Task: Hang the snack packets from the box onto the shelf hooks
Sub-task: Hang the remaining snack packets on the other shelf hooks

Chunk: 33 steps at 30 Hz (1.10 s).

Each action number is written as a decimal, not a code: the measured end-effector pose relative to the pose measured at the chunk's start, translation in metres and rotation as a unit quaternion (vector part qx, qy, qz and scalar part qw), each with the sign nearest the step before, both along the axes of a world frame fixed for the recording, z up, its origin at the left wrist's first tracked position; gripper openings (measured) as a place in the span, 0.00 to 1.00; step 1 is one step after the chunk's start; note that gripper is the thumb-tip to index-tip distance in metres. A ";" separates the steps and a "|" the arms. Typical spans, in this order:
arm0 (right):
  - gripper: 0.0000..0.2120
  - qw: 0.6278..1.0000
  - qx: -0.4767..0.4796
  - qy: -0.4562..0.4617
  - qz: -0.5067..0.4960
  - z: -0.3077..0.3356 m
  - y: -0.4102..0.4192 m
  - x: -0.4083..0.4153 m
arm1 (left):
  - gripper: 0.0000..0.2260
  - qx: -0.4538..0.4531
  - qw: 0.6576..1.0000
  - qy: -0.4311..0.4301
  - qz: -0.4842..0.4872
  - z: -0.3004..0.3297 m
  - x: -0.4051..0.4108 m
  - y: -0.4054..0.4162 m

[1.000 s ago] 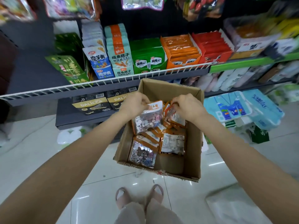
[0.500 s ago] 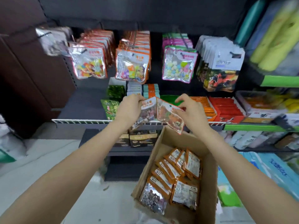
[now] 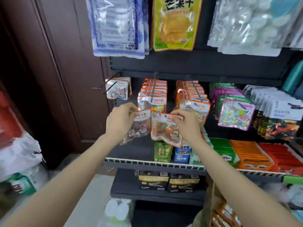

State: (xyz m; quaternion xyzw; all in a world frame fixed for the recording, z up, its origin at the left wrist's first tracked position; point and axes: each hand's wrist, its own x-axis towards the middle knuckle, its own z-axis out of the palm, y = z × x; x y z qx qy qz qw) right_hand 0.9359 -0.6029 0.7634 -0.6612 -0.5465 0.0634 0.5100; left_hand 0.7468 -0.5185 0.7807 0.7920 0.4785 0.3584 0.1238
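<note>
Left hand (image 3: 121, 119) closed on a packet of brown sweets (image 3: 137, 126); right hand (image 3: 185, 123) pinched shut on top of a colourful sweet packet (image 3: 165, 130). Both raised before the hooks (image 3: 151, 89), just below hanging packets (image 3: 154, 102). Box (image 3: 218, 199) at lower right.

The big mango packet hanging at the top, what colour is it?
Yellow-green mango packet, orange-edged; head view.

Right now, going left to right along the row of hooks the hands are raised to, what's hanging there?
Stone candy packets → orange packets → more orange packets → pink packets → white-card packets.
</note>
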 end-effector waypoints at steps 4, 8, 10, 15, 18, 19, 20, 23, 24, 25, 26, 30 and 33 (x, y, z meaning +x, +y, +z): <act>0.04 0.999 -0.003 0.042 -0.013 0.000 0.046 -0.025 | 0.03 0.013 1.000 0.004 -0.008 0.009 -0.037 0.041; 0.07 0.995 0.004 0.081 -0.061 0.000 0.087 -0.037 | 0.02 0.017 0.999 0.017 -0.033 0.012 -0.056 0.070; 0.07 0.992 -0.001 0.078 -0.102 0.002 0.099 -0.038 | 0.02 0.015 0.999 0.017 -0.048 0.013 -0.060 0.078; 0.07 0.988 -0.023 0.040 -0.150 -0.001 0.107 -0.036 | 0.02 0.012 0.997 0.008 -0.078 0.013 -0.060 0.085; 0.08 0.984 -0.016 0.008 -0.177 -0.002 0.106 -0.040 | 0.01 0.003 0.996 0.008 -0.093 0.012 -0.057 0.087; 0.08 0.982 -0.018 -0.007 -0.190 -0.002 0.106 -0.041 | 0.01 -0.004 0.995 0.009 -0.096 0.011 -0.056 0.087; 0.08 0.979 -0.022 -0.020 -0.204 -0.002 0.106 -0.042 | 0.01 -0.010 0.995 0.010 -0.098 0.010 -0.055 0.087; 0.08 0.973 -0.021 -0.036 -0.228 -0.005 0.107 -0.042 | 0.01 -0.011 0.994 0.015 -0.105 0.009 -0.054 0.086; 0.08 0.972 -0.019 -0.037 -0.229 -0.006 0.108 -0.041 | 0.01 -0.012 0.994 0.016 -0.107 0.009 -0.054 0.085; 0.08 0.973 -0.016 -0.040 -0.227 -0.006 0.109 -0.040 | 0.01 -0.014 0.994 0.016 -0.108 0.009 -0.053 0.085; 0.09 0.974 -0.013 -0.047 -0.219 -0.006 0.111 -0.039 | 0.01 -0.015 0.994 0.017 -0.108 0.009 -0.053 0.084; 0.09 0.972 -0.017 -0.103 -0.210 -0.003 0.123 -0.034 | 0.02 -0.017 0.994 0.013 -0.109 0.010 -0.052 0.083; 0.16 0.953 -0.022 -0.169 -0.252 -0.007 0.119 -0.038 | 0.03 -0.031 0.993 0.001 -0.117 0.010 -0.052 0.085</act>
